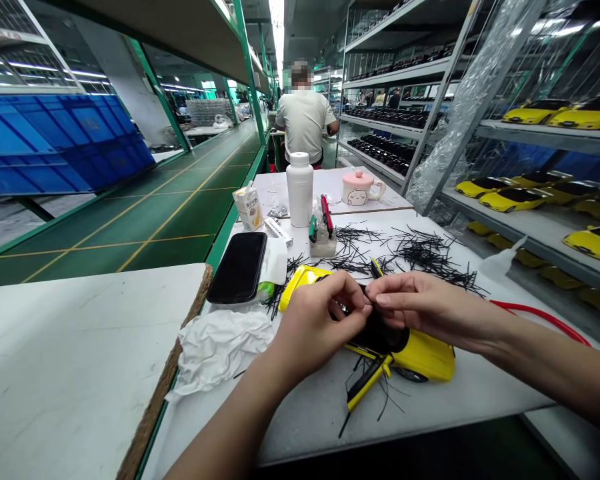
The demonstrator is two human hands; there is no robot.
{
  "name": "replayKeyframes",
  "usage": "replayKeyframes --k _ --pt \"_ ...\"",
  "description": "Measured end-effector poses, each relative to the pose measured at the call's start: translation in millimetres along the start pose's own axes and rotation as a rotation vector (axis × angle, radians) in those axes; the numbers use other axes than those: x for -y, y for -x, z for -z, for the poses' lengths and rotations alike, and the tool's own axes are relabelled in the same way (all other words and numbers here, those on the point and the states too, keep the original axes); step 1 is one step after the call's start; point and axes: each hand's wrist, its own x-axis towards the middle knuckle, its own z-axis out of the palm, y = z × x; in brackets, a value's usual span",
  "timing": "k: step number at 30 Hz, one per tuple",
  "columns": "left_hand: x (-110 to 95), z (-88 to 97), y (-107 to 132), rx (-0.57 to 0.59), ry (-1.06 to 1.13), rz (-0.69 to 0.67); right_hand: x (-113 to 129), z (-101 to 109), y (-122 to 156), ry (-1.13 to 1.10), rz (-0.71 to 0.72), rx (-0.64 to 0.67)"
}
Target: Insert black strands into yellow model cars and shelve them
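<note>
A yellow toy car [420, 353] with a black roof lies on the white table [430, 407], one door hanging open toward me. Both my hands meet above its roof. My left hand [320, 320] is curled, thumb and fingers pinched at the car's top. My right hand [420, 303] comes in from the right, fingers pressed together against the same spot. What they pinch is hidden between the fingertips. Thin black strips [420, 253] lie scattered behind the car.
A black phone [239, 267], crumpled white cloth [220, 343], white bottle [300, 180], pink mug [361, 188], small carton [249, 207] and red-handled tools [325, 220] sit on the table. Shelves at right hold yellow cars [590, 243]. A green conveyor [145, 220] runs left. A person [305, 120] stands far back.
</note>
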Motion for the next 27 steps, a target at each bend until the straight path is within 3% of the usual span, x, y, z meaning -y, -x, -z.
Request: replayKeyframes --k 27 --pt "2.1 -0.9 1.3 -0.03 -0.097 -0.097 -2.3 3.4 -1.7 0.002 -0.009 0.004"
